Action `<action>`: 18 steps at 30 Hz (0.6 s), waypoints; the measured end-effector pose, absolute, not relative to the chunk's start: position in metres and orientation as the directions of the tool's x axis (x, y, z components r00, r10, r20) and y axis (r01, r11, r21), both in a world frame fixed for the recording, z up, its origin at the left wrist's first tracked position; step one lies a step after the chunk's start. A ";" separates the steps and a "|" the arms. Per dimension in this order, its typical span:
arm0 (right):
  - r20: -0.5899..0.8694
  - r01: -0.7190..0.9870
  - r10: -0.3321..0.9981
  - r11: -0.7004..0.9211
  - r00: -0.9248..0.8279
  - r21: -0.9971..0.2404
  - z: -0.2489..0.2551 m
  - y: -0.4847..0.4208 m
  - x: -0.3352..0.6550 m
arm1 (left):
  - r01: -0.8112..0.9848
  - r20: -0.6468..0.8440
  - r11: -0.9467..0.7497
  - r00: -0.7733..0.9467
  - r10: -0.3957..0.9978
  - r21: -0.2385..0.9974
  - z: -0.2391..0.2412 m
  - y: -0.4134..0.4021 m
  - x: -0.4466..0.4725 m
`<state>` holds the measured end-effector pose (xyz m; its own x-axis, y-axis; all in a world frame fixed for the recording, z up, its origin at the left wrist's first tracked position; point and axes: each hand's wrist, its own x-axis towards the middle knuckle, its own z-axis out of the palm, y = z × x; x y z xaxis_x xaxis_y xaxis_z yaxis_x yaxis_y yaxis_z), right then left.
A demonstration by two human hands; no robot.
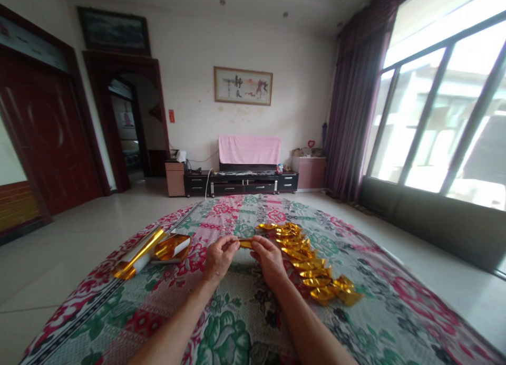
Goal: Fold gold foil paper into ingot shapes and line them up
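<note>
My left hand and my right hand meet over a flowered cloth, both pinched on the ends of a small piece of gold foil paper. Just right of my right hand lies a curved row of several folded gold foil pieces. To the left of my left hand lie loose curled sheets of gold foil paper, white on the back.
The cloth covers a round surface that ends near a tiled floor. Far across the room stand a dark low cabinet with a pink cloth over it, a doorway on the left and tall windows on the right.
</note>
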<state>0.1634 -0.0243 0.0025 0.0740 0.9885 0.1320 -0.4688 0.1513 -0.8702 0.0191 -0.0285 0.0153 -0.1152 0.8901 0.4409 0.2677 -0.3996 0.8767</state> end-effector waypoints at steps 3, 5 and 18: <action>0.129 -0.468 0.989 0.150 0.077 -0.871 0.004 -0.025 0.163 | 0.148 0.385 -0.364 -0.162 0.908 0.920 0.016 -0.027 0.019; 0.122 -0.466 0.989 0.147 0.084 -0.872 0.006 -0.026 0.163 | 0.103 0.383 -0.370 -0.165 0.909 0.923 0.016 -0.027 0.018; 0.120 -0.441 0.988 0.149 0.094 -0.885 0.009 -0.030 0.162 | 0.137 0.402 -0.385 -0.138 0.905 0.913 0.013 -0.025 0.017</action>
<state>0.1622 -0.0299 0.0094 0.0937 0.9884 0.1197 -0.4408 0.1490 -0.8852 0.0170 -0.0252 0.0130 -0.1381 0.9049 0.4025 0.1370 -0.3850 0.9127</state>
